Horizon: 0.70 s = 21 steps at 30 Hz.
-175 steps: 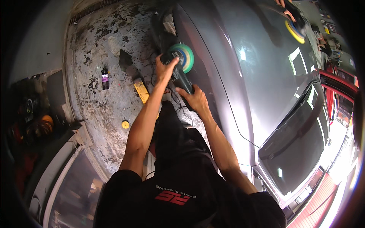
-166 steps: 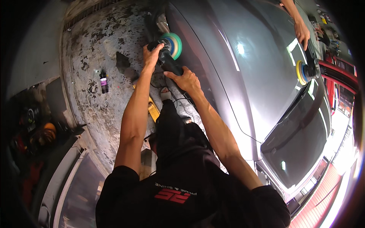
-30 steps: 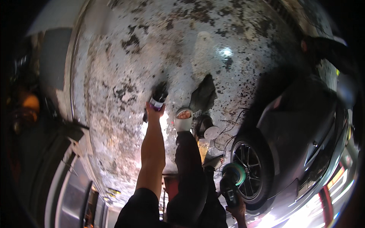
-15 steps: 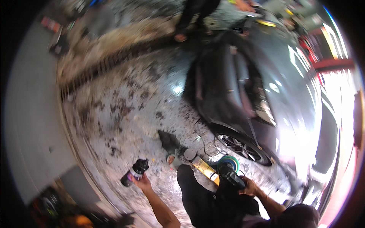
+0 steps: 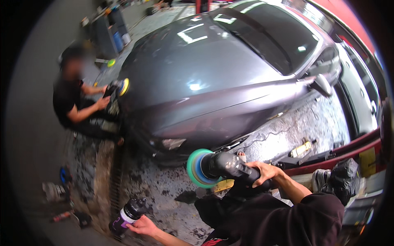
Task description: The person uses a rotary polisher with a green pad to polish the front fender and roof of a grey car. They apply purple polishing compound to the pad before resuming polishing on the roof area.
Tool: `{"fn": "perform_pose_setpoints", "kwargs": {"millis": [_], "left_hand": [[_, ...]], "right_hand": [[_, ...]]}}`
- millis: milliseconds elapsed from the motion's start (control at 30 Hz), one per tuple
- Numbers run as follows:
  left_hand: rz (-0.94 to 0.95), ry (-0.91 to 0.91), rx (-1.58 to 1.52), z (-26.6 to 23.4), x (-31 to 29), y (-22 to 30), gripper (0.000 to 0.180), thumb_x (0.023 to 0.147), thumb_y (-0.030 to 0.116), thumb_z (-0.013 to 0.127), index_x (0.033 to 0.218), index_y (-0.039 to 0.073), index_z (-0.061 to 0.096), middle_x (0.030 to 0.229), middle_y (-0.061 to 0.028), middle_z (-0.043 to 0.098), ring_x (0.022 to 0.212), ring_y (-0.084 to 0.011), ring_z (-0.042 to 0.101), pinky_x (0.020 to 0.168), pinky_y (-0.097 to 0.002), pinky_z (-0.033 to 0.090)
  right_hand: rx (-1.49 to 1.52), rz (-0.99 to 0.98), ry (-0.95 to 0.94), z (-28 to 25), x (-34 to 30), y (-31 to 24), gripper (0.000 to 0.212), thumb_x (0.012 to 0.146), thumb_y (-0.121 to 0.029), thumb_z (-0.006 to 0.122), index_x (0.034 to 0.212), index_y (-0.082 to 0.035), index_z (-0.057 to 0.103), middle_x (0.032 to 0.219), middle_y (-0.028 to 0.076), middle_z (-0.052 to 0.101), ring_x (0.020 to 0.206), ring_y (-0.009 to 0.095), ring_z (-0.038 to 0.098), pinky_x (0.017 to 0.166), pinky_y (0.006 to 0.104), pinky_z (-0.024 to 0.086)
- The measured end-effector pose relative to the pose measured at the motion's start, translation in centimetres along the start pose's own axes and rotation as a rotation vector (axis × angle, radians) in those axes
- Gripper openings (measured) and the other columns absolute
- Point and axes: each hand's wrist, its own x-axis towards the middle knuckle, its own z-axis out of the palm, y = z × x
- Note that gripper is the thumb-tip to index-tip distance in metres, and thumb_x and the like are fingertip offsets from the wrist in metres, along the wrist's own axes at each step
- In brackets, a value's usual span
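Note:
My right hand (image 5: 262, 174) is wrapped round the body of a black polishing machine (image 5: 223, 166). Its round green-and-blue foam pad (image 5: 198, 168) faces left, beside the car's front corner and apart from the paint. At the lower left, my left hand (image 5: 141, 225) grips a dark squeeze bottle (image 5: 126, 216) with a black cap and a white and purple label. The bottle is tilted and held away from the machine. A dark grey car (image 5: 197, 61) spreads across the view, its bonnet, headlight (image 5: 173, 143) and windscreen showing.
Across the bonnet, a co-worker (image 5: 67, 98) in black holds another polisher (image 5: 117, 88) with a yellow pad. A floor drain grate (image 5: 116, 180) runs along the left. Near the right lie a yellow-labelled bottle (image 5: 301, 149) and a black plastic bag (image 5: 344, 180). A cable crosses the wet floor.
The view has swung up from the floor to the whole car front, bringing the co-worker into sight. The polisher has risen closer in my right hand; my left hand still holds the bottle.

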Motion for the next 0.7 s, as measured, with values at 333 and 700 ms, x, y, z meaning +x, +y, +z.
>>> {"fn": "perform_pose_setpoints", "kwargs": {"millis": [333,700], "left_hand": [[-0.011,-0.252,0.077,41.6,-6.4,-17.8,0.092,0.102,0.056,0.062,0.165,-0.005,0.034,0.168,-0.0248,0.043,0.157,-0.0402,0.04,0.135,-0.0549,0.023],[-0.256,-0.746,-0.018,67.9,-17.1,-39.1,0.101,0.097,0.059,0.069,0.165,-0.005,0.032,0.166,-0.0196,0.045,0.157,-0.0377,0.04,0.133,-0.0558,0.031]], "right_hand": [[0.491,-0.645,0.282,-20.8,-18.4,0.4,0.087,0.055,-0.011,0.089,0.136,0.009,0.061,0.106,0.022,0.069,0.096,0.034,0.072,0.082,0.0437,0.059],[1.089,-1.371,0.437,-31.7,-28.9,8.2,0.086,0.088,-0.052,0.077,0.145,0.006,0.049,0.091,0.015,0.061,0.075,0.025,0.066,0.065,0.0395,0.058]]}}
